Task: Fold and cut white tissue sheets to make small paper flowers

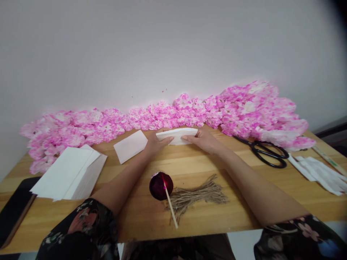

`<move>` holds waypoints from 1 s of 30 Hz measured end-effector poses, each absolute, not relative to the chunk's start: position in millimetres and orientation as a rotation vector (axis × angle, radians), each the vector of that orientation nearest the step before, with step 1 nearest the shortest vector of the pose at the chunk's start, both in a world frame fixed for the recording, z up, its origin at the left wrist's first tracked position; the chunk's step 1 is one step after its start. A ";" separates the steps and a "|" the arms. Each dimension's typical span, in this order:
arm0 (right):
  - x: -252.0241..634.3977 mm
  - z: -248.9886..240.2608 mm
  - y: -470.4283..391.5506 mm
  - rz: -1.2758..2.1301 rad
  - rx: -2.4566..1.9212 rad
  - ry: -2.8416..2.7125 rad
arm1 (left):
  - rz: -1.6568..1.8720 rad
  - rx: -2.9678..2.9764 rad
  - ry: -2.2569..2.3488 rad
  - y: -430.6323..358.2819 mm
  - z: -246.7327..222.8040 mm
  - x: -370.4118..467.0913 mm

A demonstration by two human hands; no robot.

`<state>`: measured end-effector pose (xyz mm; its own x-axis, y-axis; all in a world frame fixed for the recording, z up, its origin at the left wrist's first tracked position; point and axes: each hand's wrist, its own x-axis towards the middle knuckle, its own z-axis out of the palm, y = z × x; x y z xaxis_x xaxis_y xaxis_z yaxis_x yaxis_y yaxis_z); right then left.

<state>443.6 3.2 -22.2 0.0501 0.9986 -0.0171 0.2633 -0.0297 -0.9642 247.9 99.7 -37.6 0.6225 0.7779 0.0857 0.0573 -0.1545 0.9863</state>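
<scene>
Both my hands press on a folded white paper sheet (pixel 177 135) lying far out on the wooden table (pixel 141 213). My left hand (pixel 157 143) pins its left end, fingers flat on the paper. My right hand (pixel 204 139) holds its right end, fingers on top of the fold. Closer to me lies a dark red ball on a wooden stick (pixel 161 186), beside a bundle of brown twine pieces (pixel 197 195).
A row of pink paper flowers (pixel 168 115) lines the wall at the table's far edge. A single white sheet (pixel 130 146) and a stack of white sheets (pixel 71 172) lie left. Black scissors (pixel 267 151) and white paper strips (pixel 318 173) lie right. A dark flat object (pixel 13 206) overhangs the left corner.
</scene>
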 end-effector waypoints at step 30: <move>446.9 -7.6 -2.8 0.877 -1.758 -1.293 | 0.636 1.503 0.719 106.2 -41.4 242.3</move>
